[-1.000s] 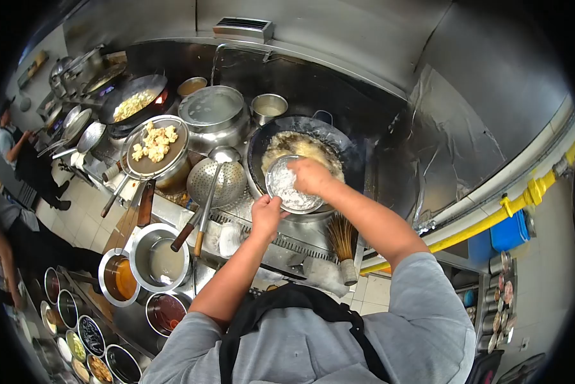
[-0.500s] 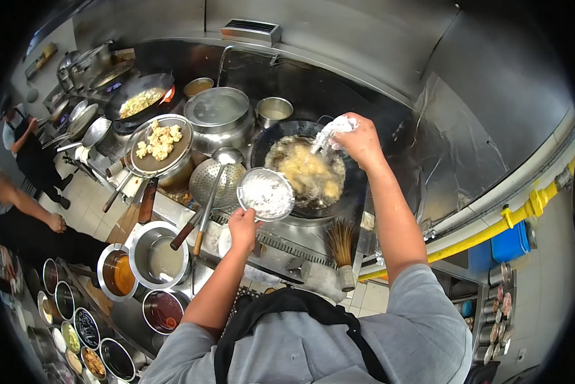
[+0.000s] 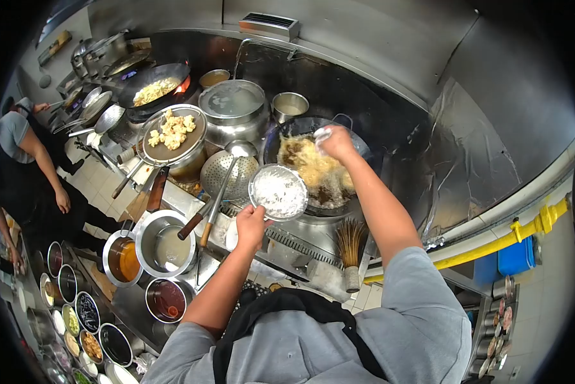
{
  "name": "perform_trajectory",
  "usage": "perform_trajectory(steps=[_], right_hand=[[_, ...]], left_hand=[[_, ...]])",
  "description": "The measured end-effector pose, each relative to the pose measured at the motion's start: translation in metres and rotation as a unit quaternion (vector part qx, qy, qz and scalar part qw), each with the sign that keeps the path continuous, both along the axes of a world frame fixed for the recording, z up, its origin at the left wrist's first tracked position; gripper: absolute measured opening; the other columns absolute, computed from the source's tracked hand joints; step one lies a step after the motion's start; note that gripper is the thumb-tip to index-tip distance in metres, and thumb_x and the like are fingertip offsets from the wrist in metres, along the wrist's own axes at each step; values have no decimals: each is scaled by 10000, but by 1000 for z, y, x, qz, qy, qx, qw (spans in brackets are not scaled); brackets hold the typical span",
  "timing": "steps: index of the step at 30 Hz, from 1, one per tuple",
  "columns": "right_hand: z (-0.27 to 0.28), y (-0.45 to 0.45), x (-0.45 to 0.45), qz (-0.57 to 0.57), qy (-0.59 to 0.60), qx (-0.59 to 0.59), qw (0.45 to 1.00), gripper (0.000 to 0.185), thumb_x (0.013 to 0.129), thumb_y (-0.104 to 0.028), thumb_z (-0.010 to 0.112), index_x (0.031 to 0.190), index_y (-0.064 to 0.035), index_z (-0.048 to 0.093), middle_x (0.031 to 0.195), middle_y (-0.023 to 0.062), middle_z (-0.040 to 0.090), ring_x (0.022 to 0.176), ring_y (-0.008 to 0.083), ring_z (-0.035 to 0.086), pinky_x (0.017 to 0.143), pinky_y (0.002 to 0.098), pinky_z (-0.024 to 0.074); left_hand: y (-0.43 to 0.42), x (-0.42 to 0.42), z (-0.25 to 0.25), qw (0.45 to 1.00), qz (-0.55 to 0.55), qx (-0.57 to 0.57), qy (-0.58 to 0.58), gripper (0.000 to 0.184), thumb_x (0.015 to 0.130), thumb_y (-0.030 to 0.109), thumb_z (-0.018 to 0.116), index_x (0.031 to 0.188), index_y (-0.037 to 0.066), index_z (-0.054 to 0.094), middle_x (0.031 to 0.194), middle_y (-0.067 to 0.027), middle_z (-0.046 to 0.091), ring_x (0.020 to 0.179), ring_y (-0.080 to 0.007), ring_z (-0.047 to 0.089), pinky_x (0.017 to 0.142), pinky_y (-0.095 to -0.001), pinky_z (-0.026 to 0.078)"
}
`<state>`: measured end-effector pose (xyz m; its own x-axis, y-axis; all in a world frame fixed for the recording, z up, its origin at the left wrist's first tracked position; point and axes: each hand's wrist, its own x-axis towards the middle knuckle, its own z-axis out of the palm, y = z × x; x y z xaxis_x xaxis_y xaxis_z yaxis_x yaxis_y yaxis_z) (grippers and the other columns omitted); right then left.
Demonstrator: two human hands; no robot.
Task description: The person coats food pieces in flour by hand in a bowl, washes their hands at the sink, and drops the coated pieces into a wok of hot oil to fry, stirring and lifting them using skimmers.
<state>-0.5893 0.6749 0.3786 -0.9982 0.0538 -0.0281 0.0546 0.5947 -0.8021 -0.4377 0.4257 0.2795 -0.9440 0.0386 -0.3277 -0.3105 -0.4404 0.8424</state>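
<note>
White piece over the bubbling wok: the step in hand looks like feeding it into the oil.

The right hand is above the wok's far side, fingers bunched narrowly on the piece, which they partly hide. The next move seems to call for a low, gentle release, fingertips clear of the spatter. The left hand grips the near rim of a bowl of white powder, tilted at the wok's near left edge. The piece looks pale and powdery, its full shape unclear. Golden froth fills much of the wok, with darker oil at its near side.
</note>
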Motion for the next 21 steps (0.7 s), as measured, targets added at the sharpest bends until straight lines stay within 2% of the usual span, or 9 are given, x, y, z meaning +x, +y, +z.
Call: perform_trajectory(steps=[1,3,5,8,11,15,17,19,21], right_hand=[[17,-18,19,72,-79,85,991,369,707,14,631,1071,-36,601,903,146,650,782,203,637,639,323,523],[4,-51,87,208,35,390,896,470,663,-114,692,1111,-42,570,945,202,637,882,296,628,747,378,511],[14,-70,118,204,-12,431,879,614,607,-207,723,1173,-63,534,990,211,625,965,345,586,836,396,476],[11,-39,110,156,73,357,918,568,604,-174,705,1143,-67,561,996,184,631,956,340,590,826,389,482],[56,-24,115,62,136,265,953,399,648,-120,671,1031,-37,598,967,188,629,932,340,599,807,374,480],[68,-6,106,79,110,219,966,373,658,-137,660,1009,-38,582,968,198,628,962,358,585,817,398,469],[78,-7,110,7,149,221,964,333,652,-125,662,959,-25,577,939,195,630,948,356,589,812,397,469],[78,17,103,-31,170,47,984,338,617,-87,694,930,-30,579,848,145,647,821,280,638,738,336,489],[78,25,103,-49,179,86,979,319,615,-94,705,905,-30,586,806,130,652,776,250,648,712,313,494]], left_hand=[[4,-3,4,1000,-2,18,1,110,840,71,483,901,26,562,827,-25,583,743,-117,585,698,-316,545],[26,-9,10,998,-33,14,46,96,839,71,486,889,38,562,804,-12,569,734,-110,578,691,-308,542],[40,-15,13,997,-56,1,47,88,839,72,489,879,46,564,809,-9,573,735,-105,577,683,-299,538],[53,-16,19,996,-82,0,45,95,836,78,491,884,47,567,817,-6,576,740,-108,577,681,-300,537],[59,-17,8,995,-96,-12,28,142,839,90,485,929,31,577,886,-30,603,763,-118,583,679,-310,539],[63,-14,1,995,-96,-6,27,150,843,89,474,933,20,572,920,-51,612,798,-134,596,679,-309,539],[59,-16,-7,997,-72,-15,21,116,842,86,476,899,23,555,872,-44,596,782,-139,593,683,-314,543],[35,-24,-13,1000,1,8,2,89,839,89,494,789,49,556,746,-14,566,648,-96,540,593,-285,524],[27,-27,-19,1000,12,-19,4,97,839,94,493,752,64,524,716,-6,535,644,-92,528,613,-294,527]])
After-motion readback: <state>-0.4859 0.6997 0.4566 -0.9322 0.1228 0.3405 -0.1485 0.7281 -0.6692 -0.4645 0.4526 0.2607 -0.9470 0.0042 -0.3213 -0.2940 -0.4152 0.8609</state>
